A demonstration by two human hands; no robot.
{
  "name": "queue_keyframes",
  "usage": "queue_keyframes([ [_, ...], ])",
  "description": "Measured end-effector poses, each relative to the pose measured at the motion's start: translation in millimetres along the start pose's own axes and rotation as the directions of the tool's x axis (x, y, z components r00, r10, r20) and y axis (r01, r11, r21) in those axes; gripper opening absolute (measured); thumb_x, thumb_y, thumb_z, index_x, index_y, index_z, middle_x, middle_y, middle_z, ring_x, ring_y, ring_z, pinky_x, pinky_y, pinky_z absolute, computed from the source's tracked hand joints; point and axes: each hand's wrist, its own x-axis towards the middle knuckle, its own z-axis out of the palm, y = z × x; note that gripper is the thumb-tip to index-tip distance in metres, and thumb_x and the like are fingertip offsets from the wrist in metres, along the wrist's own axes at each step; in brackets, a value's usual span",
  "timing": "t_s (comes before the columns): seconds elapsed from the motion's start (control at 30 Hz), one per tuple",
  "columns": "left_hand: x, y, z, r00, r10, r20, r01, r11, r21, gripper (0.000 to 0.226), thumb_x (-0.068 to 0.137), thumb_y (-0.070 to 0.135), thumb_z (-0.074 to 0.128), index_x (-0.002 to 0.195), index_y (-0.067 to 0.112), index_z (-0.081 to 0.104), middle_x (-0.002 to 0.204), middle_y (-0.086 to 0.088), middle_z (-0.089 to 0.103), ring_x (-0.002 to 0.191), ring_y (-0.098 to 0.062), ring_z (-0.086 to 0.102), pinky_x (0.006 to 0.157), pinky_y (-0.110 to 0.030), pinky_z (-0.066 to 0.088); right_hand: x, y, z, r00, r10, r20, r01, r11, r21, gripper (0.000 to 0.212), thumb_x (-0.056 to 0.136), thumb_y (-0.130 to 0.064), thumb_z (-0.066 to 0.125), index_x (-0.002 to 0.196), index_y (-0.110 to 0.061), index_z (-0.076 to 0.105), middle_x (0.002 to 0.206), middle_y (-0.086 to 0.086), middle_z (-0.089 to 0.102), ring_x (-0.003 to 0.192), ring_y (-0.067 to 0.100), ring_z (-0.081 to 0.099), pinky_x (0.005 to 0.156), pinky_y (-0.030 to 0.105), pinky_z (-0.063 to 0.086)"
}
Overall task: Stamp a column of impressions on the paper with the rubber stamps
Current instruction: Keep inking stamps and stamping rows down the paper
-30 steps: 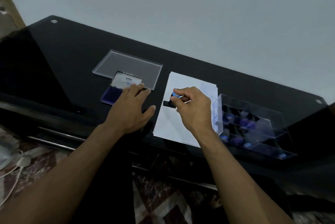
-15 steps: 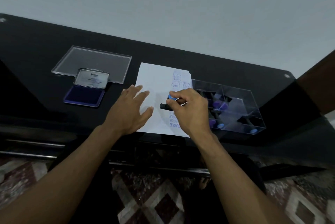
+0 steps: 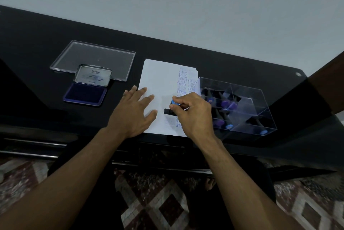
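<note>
1. Pinching the rubber stamp (image 3: 170,110) by its blue-topped handle, my right hand (image 3: 193,113) held its black base down on the paper (image 3: 160,80), in a gap of the blue column between the upper prints and the one nearest me.
2. My left hand (image 3: 133,113) lay spread flat with straight fingers on the paper's left part; a second earlier it had been over by the ink pad (image 3: 85,94), so it had come across to pin the sheet.
3. I judged that meant inking was done and a fresh impression was being pressed.
4. A second, shorter column sat just right of the first.
5. Beside the paper's right edge stood the clear stamp box (image 3: 242,107); on the desk (image 3: 37,43) to the left lay the open pad and a clear lid (image 3: 96,58).
</note>
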Motion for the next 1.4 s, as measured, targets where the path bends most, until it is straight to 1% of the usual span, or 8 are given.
queue_keyframes([
  [0.17, 0.3, -1.6, 1.6, 1.000, 0.004, -0.003, -0.004, 1.000, 0.012, 0.076, 0.091, 0.068, 0.023, 0.152, 0.028, 0.042, 0.165, -0.002, 0.026, 0.155, -0.026, 0.010, 0.125, -0.042, 0.001, -0.1, 3.3, 6.7, 1.000, -0.002, -0.001, 0.002, 1.000, -0.010, 0.020, 0.080, -0.015, 0.081, 0.100, -0.011, 0.078, 0.096, 0.001, 0.071, 0.079, 0.013, 0.068, 0.082, 0.036, 0.057],
  [0.4, 0.5, -1.8, 2.4, 1.000, 0.013, -0.013, -0.013, 1.000, 0.014, 0.074, 0.092, 0.067, 0.025, 0.152, 0.027, 0.043, 0.165, -0.004, 0.027, 0.155, -0.027, 0.012, 0.126, -0.046, 0.006, -0.3, 7.5, 8.9, 1.000, -0.002, -0.003, 0.002, 1.000, -0.002, 0.018, 0.080, -0.014, 0.080, 0.098, -0.011, 0.078, 0.095, 0.001, 0.071, 0.076, 0.011, 0.068, 0.081, 0.036, 0.057],
  [0.57, 0.8, -2.1, 2.8, 1.000, 0.009, -0.011, -0.008, 1.000, 0.021, 0.074, 0.092, 0.068, 0.025, 0.152, 0.027, 0.042, 0.165, -0.003, 0.026, 0.155, -0.027, 0.011, 0.126, -0.046, 0.006, 0.0, 7.9, 8.3, 1.000, -0.003, 0.006, 0.003, 1.000, -0.004, 0.018, 0.080, -0.014, 0.081, 0.098, -0.012, 0.078, 0.095, 0.001, 0.071, 0.077, 0.010, 0.067, 0.082, 0.036, 0.057],
  [1.03, 1.0, -2.9, 3.8, 1.000, 0.015, -0.020, -0.014, 1.000, 0.013, 0.072, 0.093, 0.066, 0.026, 0.152, 0.027, 0.043, 0.165, -0.004, 0.027, 0.155, -0.026, 0.011, 0.125, -0.044, 0.005, 2.5, 7.5, 6.9, 0.998, -0.039, 0.040, 0.040, 0.998, -0.037, 0.015, 0.080, -0.014, 0.080, 0.095, -0.010, 0.078, 0.090, 0.003, 0.071, 0.077, 0.016, 0.068, 0.078, 0.038, 0.057],
  [1.2, 1.0, -2.3, 3.2, 1.000, 0.012, -0.018, -0.012, 1.000, 0.012, 0.072, 0.093, 0.067, 0.026, 0.152, 0.028, 0.042, 0.165, -0.003, 0.026, 0.155, -0.026, 0.010, 0.126, -0.044, 0.005, 2.0, 10.1, 8.4, 0.999, -0.044, 0.030, 0.045, 0.999, -0.025, 0.014, 0.080, -0.013, 0.080, 0.094, -0.009, 0.078, 0.090, 0.004, 0.071, 0.077, 0.016, 0.068, 0.078, 0.040, 0.057],
  [1.4, 0.5, -2.5, 2.9, 1.000, 0.014, -0.022, -0.014, 1.000, 0.013, 0.072, 0.093, 0.066, 0.026, 0.152, 0.027, 0.043, 0.165, -0.004, 0.027, 0.155, -0.026, 0.011, 0.125, -0.044, 0.004, 1.0, 12.4, 11.0, 0.999, -0.048, 0.006, 0.048, 0.999, -0.008, 0.016, 0.079, -0.012, 0.081, 0.095, -0.009, 0.078, 0.090, 0.003, 0.071, 0.076, 0.015, 0.068, 0.077, 0.040, 0.057],
])
